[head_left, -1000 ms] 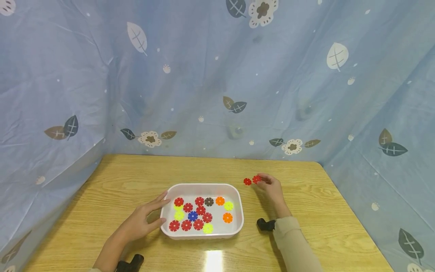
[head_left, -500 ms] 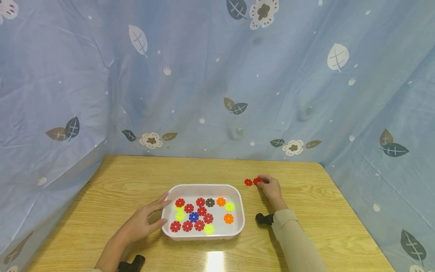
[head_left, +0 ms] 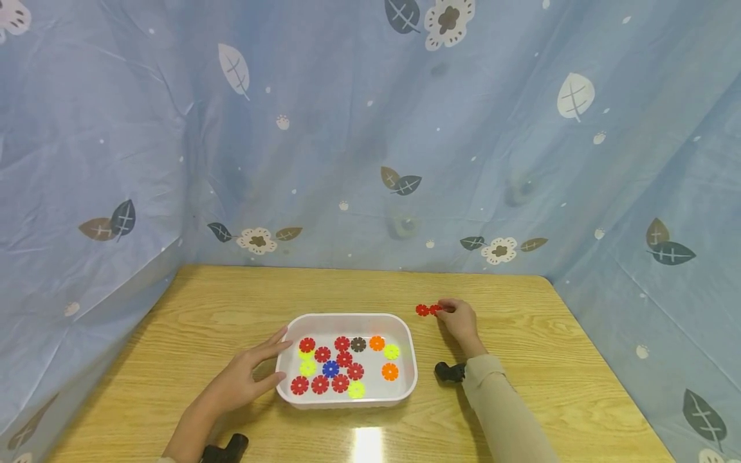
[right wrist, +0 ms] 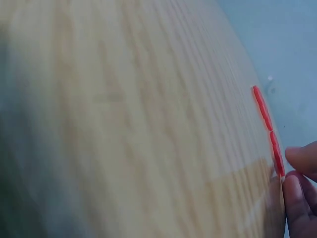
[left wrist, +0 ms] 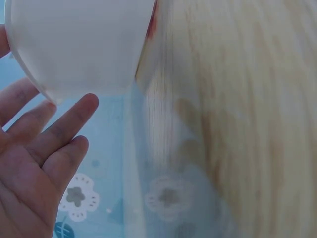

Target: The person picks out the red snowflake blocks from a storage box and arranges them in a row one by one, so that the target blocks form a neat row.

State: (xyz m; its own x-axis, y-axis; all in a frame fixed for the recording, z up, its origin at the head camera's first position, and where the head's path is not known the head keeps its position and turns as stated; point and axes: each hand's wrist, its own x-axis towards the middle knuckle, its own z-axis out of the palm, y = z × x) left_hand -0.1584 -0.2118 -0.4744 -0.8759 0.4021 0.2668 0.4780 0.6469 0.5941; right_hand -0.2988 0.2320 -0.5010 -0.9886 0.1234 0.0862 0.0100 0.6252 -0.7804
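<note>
A white plastic tray [head_left: 408, 379] holds several toothed plastic discs in red, yellow, orange, blue and brown. My left hand [head_left: 247, 379] rests at the tray's left rim, its fingers spread and fairly straight; in the left wrist view the fingers [left wrist: 64, 126] lie beside the tray's wall [left wrist: 79, 49]. On the table right of the tray lie two red snowflake discs, a left one [head_left: 422, 310] and a right one [head_left: 435, 310], edge to edge. My right hand [head_left: 461, 321] pinches the right disc [right wrist: 277, 153] at its outer edge, flat on the table.
The wooden table [head_left: 231, 296] carries the tray near its middle. A blue patterned curtain [head_left: 347, 128] stands behind the table and at both sides. Black wrist devices [head_left: 449, 372] are on both arms.
My right hand has slid the right red disc slightly left, and the gap between the two red discs has closed. My left hand stays at the tray.
</note>
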